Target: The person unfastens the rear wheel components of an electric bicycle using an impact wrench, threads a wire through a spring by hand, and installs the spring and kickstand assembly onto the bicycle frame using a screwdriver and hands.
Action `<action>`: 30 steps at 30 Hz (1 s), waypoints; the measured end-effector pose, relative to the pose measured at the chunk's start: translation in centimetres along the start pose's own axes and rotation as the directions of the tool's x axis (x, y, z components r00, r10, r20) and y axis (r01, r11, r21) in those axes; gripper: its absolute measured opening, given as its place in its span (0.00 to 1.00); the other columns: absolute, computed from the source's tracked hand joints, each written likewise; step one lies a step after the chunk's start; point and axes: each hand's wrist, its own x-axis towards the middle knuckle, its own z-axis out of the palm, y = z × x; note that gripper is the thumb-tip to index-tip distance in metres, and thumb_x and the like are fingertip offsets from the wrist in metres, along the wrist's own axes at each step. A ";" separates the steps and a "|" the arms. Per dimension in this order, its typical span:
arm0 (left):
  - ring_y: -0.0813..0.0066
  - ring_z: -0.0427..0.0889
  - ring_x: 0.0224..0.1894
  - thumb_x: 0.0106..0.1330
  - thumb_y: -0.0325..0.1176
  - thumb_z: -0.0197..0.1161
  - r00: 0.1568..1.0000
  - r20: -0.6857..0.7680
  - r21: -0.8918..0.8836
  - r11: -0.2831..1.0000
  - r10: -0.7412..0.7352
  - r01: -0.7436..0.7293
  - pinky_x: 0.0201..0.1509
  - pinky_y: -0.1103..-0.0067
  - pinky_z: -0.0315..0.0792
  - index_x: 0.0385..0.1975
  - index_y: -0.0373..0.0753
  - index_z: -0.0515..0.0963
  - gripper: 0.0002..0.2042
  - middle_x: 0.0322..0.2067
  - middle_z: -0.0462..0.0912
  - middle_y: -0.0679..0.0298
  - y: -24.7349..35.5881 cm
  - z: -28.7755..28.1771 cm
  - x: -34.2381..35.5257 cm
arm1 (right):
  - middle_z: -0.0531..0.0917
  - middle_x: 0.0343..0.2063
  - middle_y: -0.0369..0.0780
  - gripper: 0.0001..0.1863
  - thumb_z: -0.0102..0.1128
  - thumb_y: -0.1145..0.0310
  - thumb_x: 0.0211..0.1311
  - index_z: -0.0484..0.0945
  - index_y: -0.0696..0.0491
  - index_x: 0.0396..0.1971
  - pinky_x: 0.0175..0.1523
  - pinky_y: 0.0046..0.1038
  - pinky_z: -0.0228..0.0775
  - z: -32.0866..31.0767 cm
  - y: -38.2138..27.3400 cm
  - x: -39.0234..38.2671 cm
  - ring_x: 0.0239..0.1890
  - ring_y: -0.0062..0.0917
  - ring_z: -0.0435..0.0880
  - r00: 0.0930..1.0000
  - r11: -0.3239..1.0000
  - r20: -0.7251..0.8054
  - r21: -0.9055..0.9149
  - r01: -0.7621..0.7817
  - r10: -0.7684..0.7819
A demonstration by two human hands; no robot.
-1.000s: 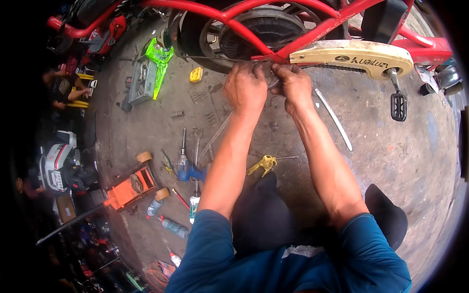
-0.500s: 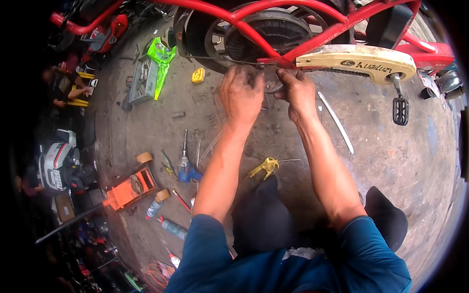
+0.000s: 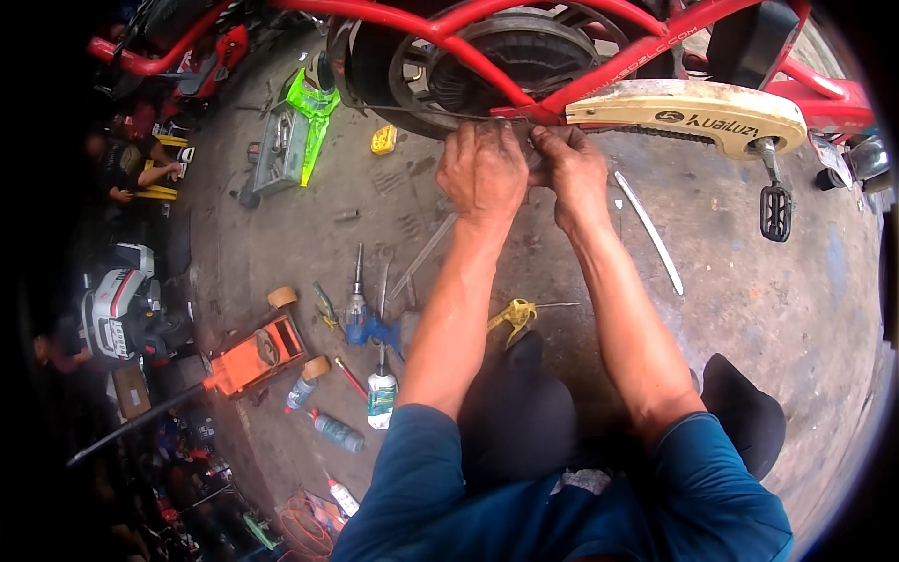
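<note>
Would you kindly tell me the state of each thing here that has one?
Left hand: curled, grip hidden
Right hand: curled, grip hidden
Chain guard: mounted on the red frame
Chain: partly exposed
Pedal: attached to its crank
Grey tray: open-topped, loaded
Green plastic: crumpled
Yellow blow gun: lying on the floor
Blue power tool: lying down
Orange jack: on the floor

Red tubular bike frame (image 3: 640,62), 2 tubes meeting near the hands (image 3: 482,175)

The floor (image 3: 768,309) carries an orange jack (image 3: 245,365), tools (image 3: 357,318) and bottles (image 3: 382,397).
</note>
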 end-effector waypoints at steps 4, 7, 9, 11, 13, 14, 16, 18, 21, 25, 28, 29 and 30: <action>0.54 0.77 0.31 0.53 0.33 0.62 0.991 0.030 -0.083 0.988 -0.131 0.133 0.33 0.64 0.70 0.22 0.37 0.77 0.06 0.25 0.77 0.58 0.8 -0.4 -0.2 | 0.80 0.25 0.40 0.09 0.60 0.71 0.57 0.75 0.62 0.31 0.21 0.19 0.68 -0.4 0.1 0.1 0.19 0.19 0.75 0.999 0.999 0.017 0.002 -0.050 0.050; 0.54 0.77 0.32 0.54 0.33 0.62 0.975 0.083 -0.116 0.970 -0.206 0.215 0.34 0.64 0.69 0.24 0.36 0.78 0.06 0.26 0.77 0.58 0.5 -0.2 -0.3 | 0.80 0.25 0.40 0.09 0.60 0.71 0.56 0.76 0.62 0.31 0.21 0.19 0.68 -0.3 0.2 0.1 0.19 0.19 0.75 0.999 0.999 0.016 0.019 -0.046 0.046; 0.54 0.78 0.32 0.53 0.33 0.62 0.997 0.045 -0.085 0.994 -0.069 0.073 0.35 0.64 0.69 0.26 0.36 0.78 0.07 0.27 0.78 0.57 0.1 0.1 -0.3 | 0.80 0.25 0.40 0.10 0.60 0.70 0.56 0.76 0.62 0.31 0.21 0.19 0.68 -0.1 0.1 0.0 0.18 0.19 0.75 0.999 0.999 0.009 0.024 -0.032 0.031; 0.54 0.78 0.32 0.53 0.33 0.62 0.998 0.033 -0.068 0.996 -0.052 0.055 0.35 0.64 0.69 0.26 0.36 0.78 0.07 0.27 0.78 0.57 0.0 -0.1 -0.5 | 0.80 0.25 0.40 0.10 0.60 0.70 0.56 0.76 0.62 0.30 0.21 0.20 0.68 0.0 -0.2 -0.1 0.18 0.19 0.75 0.999 0.999 0.017 0.014 -0.033 0.033; 0.54 0.78 0.31 0.53 0.32 0.62 0.999 0.021 -0.060 0.998 -0.035 0.036 0.35 0.64 0.70 0.26 0.36 0.78 0.07 0.26 0.78 0.57 0.3 -0.1 -0.6 | 0.80 0.25 0.40 0.10 0.60 0.69 0.56 0.75 0.62 0.30 0.21 0.20 0.68 -0.3 0.3 0.1 0.18 0.19 0.75 0.999 0.999 0.012 0.019 -0.038 0.038; 0.54 0.77 0.31 0.53 0.32 0.61 0.997 0.005 -0.078 0.994 -0.080 0.081 0.34 0.64 0.70 0.25 0.36 0.78 0.06 0.26 0.77 0.57 0.7 -0.1 -0.8 | 0.80 0.25 0.40 0.10 0.60 0.69 0.56 0.75 0.62 0.30 0.22 0.20 0.68 -0.5 0.5 0.2 0.18 0.19 0.75 0.999 0.999 0.007 0.022 -0.045 0.045; 0.54 0.77 0.31 0.53 0.32 0.61 0.992 -0.014 -0.093 0.988 -0.125 0.123 0.34 0.64 0.70 0.25 0.35 0.78 0.06 0.26 0.77 0.57 0.8 0.0 -0.8 | 0.80 0.25 0.40 0.10 0.59 0.69 0.56 0.75 0.62 0.30 0.22 0.20 0.68 -0.4 0.4 0.1 0.18 0.19 0.75 0.999 0.999 0.008 0.023 -0.040 0.040; 0.54 0.77 0.31 0.53 0.32 0.61 0.994 -0.013 -0.053 0.993 -0.106 0.106 0.35 0.64 0.70 0.25 0.35 0.77 0.07 0.26 0.77 0.56 0.7 0.2 -0.7 | 0.80 0.25 0.40 0.09 0.59 0.70 0.56 0.75 0.62 0.30 0.21 0.20 0.67 -0.1 0.4 -0.1 0.18 0.19 0.75 0.999 0.999 0.010 0.022 -0.036 0.036; 0.53 0.77 0.31 0.52 0.32 0.61 0.998 0.009 -0.026 0.998 -0.063 0.064 0.35 0.64 0.70 0.27 0.35 0.77 0.07 0.27 0.77 0.56 0.3 0.0 -0.6 | 0.80 0.24 0.40 0.09 0.59 0.70 0.56 0.75 0.62 0.30 0.21 0.20 0.67 0.1 0.2 -0.2 0.17 0.19 0.74 1.000 0.999 0.004 0.044 -0.031 0.031; 0.53 0.77 0.30 0.52 0.32 0.61 0.994 -0.018 -0.076 0.991 -0.110 0.108 0.34 0.63 0.70 0.25 0.35 0.77 0.06 0.27 0.77 0.56 0.9 -0.3 -0.6 | 0.79 0.24 0.39 0.10 0.60 0.69 0.56 0.75 0.62 0.30 0.21 0.19 0.67 -0.2 0.3 -0.1 0.18 0.19 0.74 0.999 0.999 0.001 0.023 -0.047 0.047; 0.53 0.77 0.31 0.54 0.33 0.61 0.992 0.020 -0.078 0.989 -0.128 0.129 0.35 0.63 0.70 0.25 0.35 0.77 0.07 0.27 0.77 0.56 0.4 0.1 -0.6 | 0.79 0.24 0.39 0.10 0.60 0.69 0.56 0.75 0.61 0.30 0.21 0.19 0.67 -0.1 0.7 -0.1 0.18 0.19 0.74 1.000 0.999 -0.006 0.026 -0.029 0.029; 0.54 0.77 0.31 0.54 0.33 0.61 0.995 0.013 -0.062 0.993 -0.103 0.104 0.35 0.63 0.70 0.25 0.35 0.77 0.07 0.27 0.77 0.57 0.3 0.2 -0.5 | 0.79 0.24 0.39 0.10 0.60 0.69 0.57 0.75 0.62 0.30 0.21 0.19 0.67 0.0 0.8 -0.1 0.18 0.18 0.74 1.000 0.999 -0.008 0.032 -0.009 0.010; 0.54 0.77 0.31 0.54 0.33 0.61 0.997 0.009 -0.048 0.996 -0.080 0.080 0.35 0.63 0.70 0.24 0.35 0.77 0.07 0.27 0.77 0.57 0.3 0.3 -0.5 | 0.79 0.24 0.39 0.10 0.60 0.69 0.57 0.75 0.62 0.30 0.21 0.19 0.67 0.0 0.7 -0.2 0.18 0.18 0.74 1.000 0.999 -0.008 0.032 -0.010 0.010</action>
